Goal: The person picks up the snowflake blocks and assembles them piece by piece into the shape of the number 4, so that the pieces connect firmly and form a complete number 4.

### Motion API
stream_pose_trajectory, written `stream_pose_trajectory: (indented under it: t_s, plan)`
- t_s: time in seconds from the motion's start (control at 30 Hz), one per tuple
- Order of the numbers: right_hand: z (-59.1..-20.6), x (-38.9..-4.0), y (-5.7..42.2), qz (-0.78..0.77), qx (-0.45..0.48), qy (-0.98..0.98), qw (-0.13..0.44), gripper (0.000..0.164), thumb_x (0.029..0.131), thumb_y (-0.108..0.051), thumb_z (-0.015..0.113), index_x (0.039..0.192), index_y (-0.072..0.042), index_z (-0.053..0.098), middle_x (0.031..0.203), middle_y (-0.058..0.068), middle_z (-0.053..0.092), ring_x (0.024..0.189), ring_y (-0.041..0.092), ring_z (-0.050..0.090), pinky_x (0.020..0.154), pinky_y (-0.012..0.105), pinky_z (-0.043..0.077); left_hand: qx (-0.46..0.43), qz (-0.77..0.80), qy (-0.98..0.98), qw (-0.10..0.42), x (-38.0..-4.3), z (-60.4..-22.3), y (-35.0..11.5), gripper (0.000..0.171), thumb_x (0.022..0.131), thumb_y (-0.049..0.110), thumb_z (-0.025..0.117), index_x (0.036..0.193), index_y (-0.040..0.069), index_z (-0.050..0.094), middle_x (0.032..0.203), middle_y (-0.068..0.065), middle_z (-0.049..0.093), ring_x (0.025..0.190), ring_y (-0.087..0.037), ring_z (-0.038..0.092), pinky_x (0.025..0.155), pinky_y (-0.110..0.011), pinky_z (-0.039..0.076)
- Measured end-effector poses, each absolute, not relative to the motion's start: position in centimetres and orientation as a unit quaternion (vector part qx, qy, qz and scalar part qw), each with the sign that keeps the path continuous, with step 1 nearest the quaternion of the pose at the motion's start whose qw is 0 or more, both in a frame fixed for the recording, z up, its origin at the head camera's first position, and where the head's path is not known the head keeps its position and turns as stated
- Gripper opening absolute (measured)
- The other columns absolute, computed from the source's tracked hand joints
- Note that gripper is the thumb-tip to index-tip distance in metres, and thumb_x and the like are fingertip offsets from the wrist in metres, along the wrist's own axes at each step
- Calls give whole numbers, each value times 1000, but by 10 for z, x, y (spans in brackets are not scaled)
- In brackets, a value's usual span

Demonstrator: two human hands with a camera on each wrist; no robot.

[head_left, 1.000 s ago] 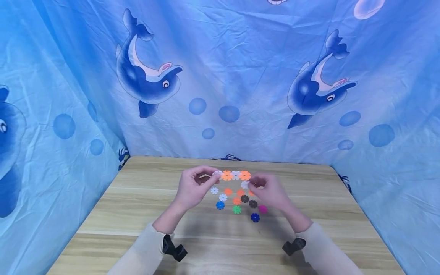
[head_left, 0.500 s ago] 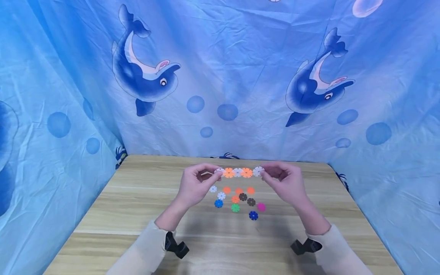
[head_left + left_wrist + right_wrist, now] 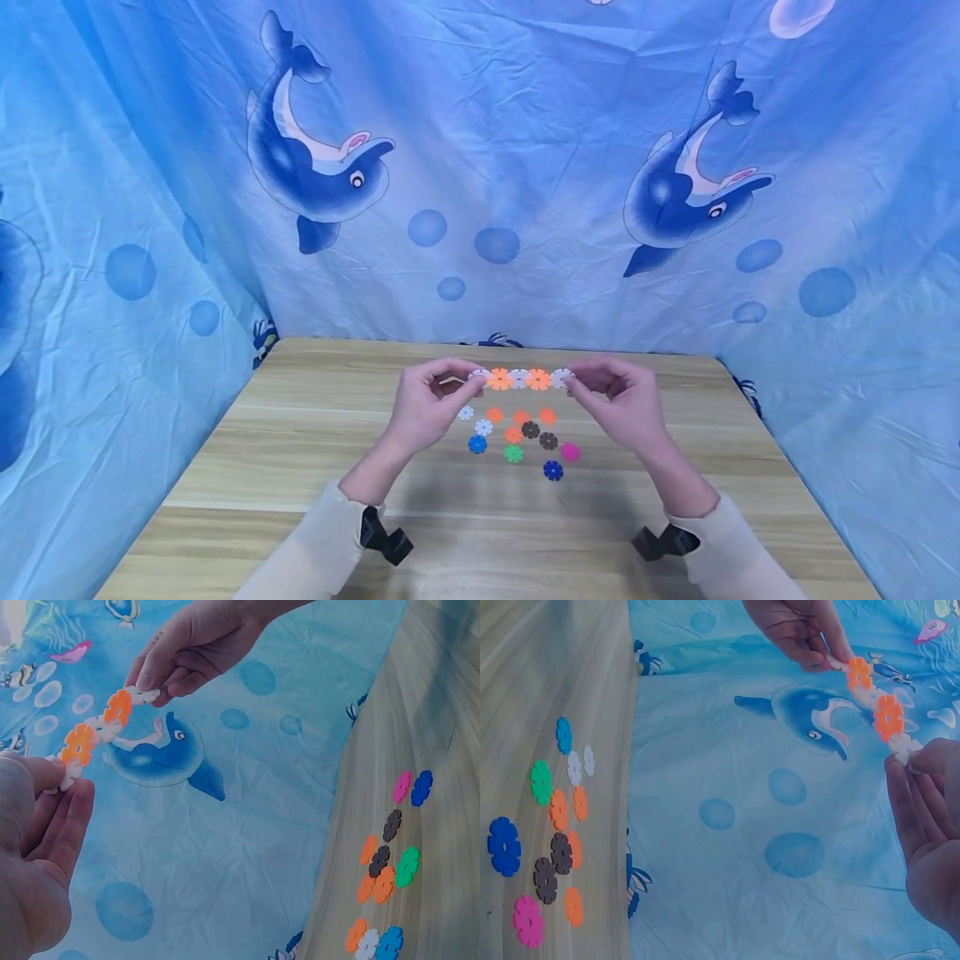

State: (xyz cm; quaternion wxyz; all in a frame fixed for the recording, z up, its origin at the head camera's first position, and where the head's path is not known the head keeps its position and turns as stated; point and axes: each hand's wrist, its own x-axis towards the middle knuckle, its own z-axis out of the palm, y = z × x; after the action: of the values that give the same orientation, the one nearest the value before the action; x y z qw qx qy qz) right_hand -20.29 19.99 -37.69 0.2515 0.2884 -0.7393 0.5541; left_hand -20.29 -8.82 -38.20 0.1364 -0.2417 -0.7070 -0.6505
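Note:
A row of flower-shaped interlocking discs, alternating white and orange, is held up above the table. My left hand (image 3: 429, 406) pinches the white disc at its left end, partly covered by thumb and fingers. At the right end, my right hand (image 3: 621, 402) pinches a white interlocking disc (image 3: 561, 378) between thumb and fingertips. That disc meets the orange disc (image 3: 537, 380) beside it; whether their slots are fully locked I cannot tell. Further left in the row are a white disc (image 3: 518, 379) and another orange disc (image 3: 78, 744).
Below the hands, loose discs lie on the wooden table (image 3: 300, 467): several orange ones, two white, two brown (image 3: 548, 441), a light blue (image 3: 477, 444), a green (image 3: 513, 453), a pink (image 3: 571, 452) and a dark blue one (image 3: 552, 471). A blue dolphin-print curtain (image 3: 495, 167) surrounds the table.
My right hand has lifted a white disc up to the row's right end, then shifted it slightly left against the orange disc. My left hand keeps its hold, nearly still.

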Motion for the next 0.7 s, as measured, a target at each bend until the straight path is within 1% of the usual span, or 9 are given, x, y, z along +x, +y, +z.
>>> stream_pose_trajectory:
  t_s: [0.1,0.17,0.2,0.33,0.4,0.57,0.7]
  plan:
    - [-379,-201,199,548,291,-742,254,20,86,15,78,102,2,79,88,15,81,76,0,77,39,21,41,-248,-650,-705,138,-203,-384,-87,10,96,6,78,104,1,79,97,-20,79,81,-14,79,84,-31,68]
    - [-380,-200,198,549,293,-740,256,21,85,17,78,101,4,78,88,22,79,78,0,77,41,21,44,-251,-649,-705,138,-203,-385,-86,9,96,5,78,104,1,80,97,-20,79,80,-15,78,84,-30,68]
    - [-380,-200,198,547,293,-740,258,21,85,17,77,101,4,78,88,23,79,78,-1,77,41,19,43,-251,-648,-706,138,-202,-385,-86,9,96,6,78,104,1,80,96,-20,79,80,-15,78,84,-30,68]
    - [-380,-200,198,539,297,-739,274,22,84,18,78,101,4,78,90,24,79,80,-2,77,39,17,39,-245,-643,-712,141,-201,-385,-85,9,96,6,79,104,2,80,97,-18,80,80,-14,79,84,-29,68]
    - [-380,-200,197,533,301,-737,285,22,83,19,79,100,4,79,89,23,79,79,-3,77,36,18,32,-243,-641,-714,143,-201,-385,-85,10,95,6,79,104,2,80,98,-18,80,81,-13,79,84,-29,68]
    - [-381,-201,196,536,310,-726,300,23,81,21,79,97,4,79,86,23,79,77,-2,77,34,20,30,-243,-641,-715,137,-202,-387,-84,8,96,6,79,102,1,80,98,-19,80,80,-12,78,84,-29,68]
    - [-380,-201,196,536,313,-725,300,25,80,22,80,96,3,80,86,22,79,76,0,77,35,20,31,-237,-640,-719,129,-203,-389,-84,7,96,7,79,100,2,80,97,-18,80,79,-11,78,83,-29,68]
